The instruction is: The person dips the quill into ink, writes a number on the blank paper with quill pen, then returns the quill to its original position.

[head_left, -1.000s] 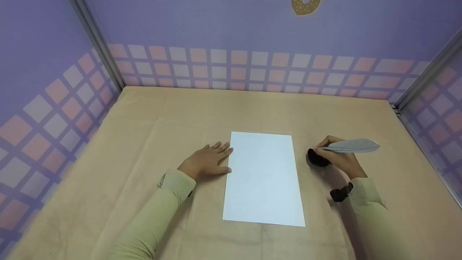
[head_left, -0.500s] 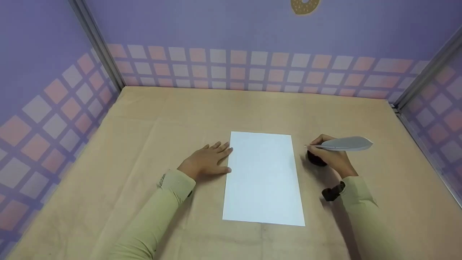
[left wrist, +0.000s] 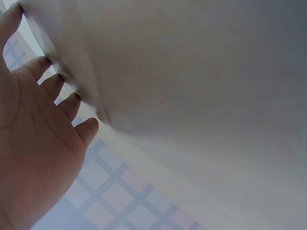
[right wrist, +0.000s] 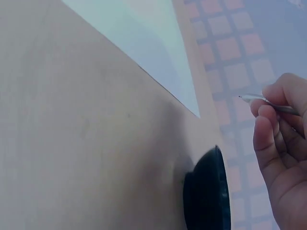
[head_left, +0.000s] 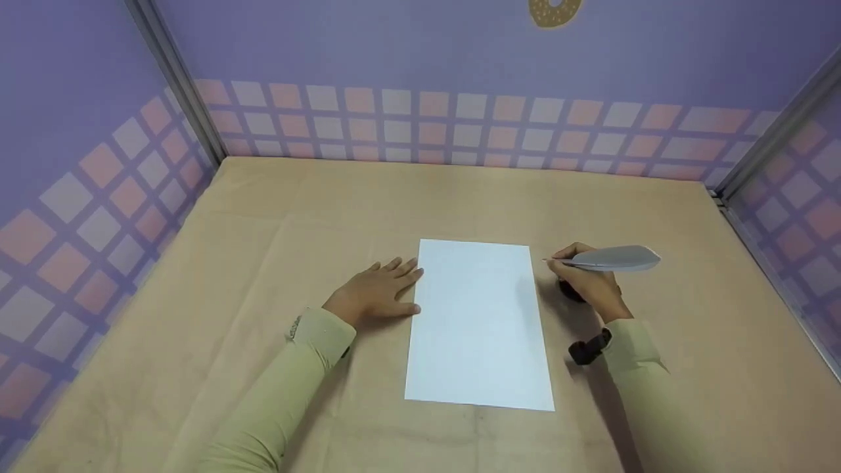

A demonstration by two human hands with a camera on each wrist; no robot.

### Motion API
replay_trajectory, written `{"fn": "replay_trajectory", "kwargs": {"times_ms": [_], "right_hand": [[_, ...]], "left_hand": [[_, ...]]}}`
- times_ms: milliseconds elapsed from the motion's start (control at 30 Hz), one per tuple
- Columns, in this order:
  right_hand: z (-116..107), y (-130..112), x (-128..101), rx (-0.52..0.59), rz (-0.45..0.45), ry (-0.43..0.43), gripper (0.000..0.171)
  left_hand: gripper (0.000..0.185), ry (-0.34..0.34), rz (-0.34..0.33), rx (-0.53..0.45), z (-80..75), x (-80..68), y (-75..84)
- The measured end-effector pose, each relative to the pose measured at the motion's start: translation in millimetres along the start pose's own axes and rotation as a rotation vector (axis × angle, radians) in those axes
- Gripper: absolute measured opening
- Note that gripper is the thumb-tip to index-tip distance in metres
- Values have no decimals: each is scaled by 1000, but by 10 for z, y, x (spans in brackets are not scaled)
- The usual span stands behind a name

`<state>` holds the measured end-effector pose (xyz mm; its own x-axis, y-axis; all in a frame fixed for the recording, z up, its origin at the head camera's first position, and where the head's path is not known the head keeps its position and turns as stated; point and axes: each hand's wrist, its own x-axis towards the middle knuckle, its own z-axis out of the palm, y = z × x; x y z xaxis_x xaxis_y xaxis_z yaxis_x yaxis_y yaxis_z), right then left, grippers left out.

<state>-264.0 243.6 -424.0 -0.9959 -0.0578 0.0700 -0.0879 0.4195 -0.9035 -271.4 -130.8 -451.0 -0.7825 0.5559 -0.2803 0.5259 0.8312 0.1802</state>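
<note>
My left hand (head_left: 378, 293) lies spread at the left edge of a white sheet of paper (head_left: 479, 328), its fingertips touching that edge. To the right of the sheet, my right hand (head_left: 591, 282) pinches a feather quill pen (head_left: 621, 258) between thumb and fingers. The grey-white feather points right, and the pale tip, seen in the right wrist view, sticks out past the fingers toward the paper. A small black bowl (right wrist: 207, 196) stands on the table below this hand; in the head view the hand partly hides it. No marks show on the paper.
A beige cloth covers the table (head_left: 315, 217). Purple walls with pink and white checks (head_left: 433, 118) enclose its back and sides, with grey metal posts (head_left: 181, 79) in the corners. A dark watch-like band (head_left: 590, 348) hangs at the right wrist.
My right hand has moved left with the quill pen, from over the black bowl toward the paper's right edge. The left hand and the paper have stayed in place.
</note>
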Motion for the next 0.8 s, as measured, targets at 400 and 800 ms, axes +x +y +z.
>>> {"fn": "replay_trajectory", "kwargs": {"times_ms": [400,800], "right_hand": [[239,191,199,-8,119,59,23],[438,133,265,54,197,91,20]], "left_hand": [[78,-13,3,-5,7,7,-16],[78,-11,5,0,13,19,-20]]}}
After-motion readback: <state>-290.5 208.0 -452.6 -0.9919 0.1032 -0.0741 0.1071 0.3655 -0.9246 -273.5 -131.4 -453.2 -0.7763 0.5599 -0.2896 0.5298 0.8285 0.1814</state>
